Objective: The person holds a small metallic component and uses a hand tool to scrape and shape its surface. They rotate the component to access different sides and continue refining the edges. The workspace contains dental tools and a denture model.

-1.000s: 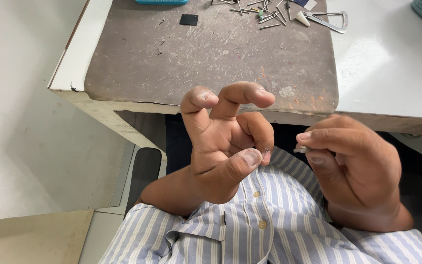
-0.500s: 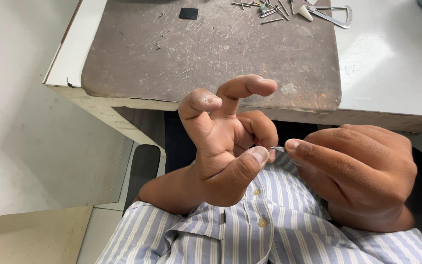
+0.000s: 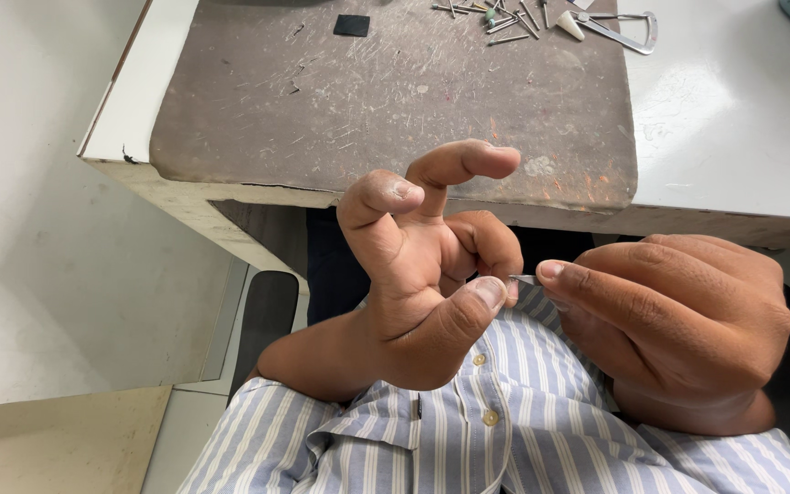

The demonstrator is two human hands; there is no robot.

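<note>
Head view looks down on a white workbench point(image 3: 733, 119) whose near part carries a scratched dark brown work mat point(image 3: 395, 101). Below its front edge lies the person's blue and white striped shirt point(image 3: 468, 430), buttoned down the middle. The right hand point(image 3: 678, 334) sits above the shirt with its fingers pressed together, pinching one end of a thin metal pin point(image 3: 525, 279). The left hand point(image 3: 427, 274) is raised just beside it, thumb and a curled finger closing on the pin's other end, while the index and middle fingers arch up, spread apart. At the mat's far edge lie a metal caliper point(image 3: 628, 27), a scatter of small metal bits point(image 3: 496, 16) and a small black square point(image 3: 351, 26).
</note>
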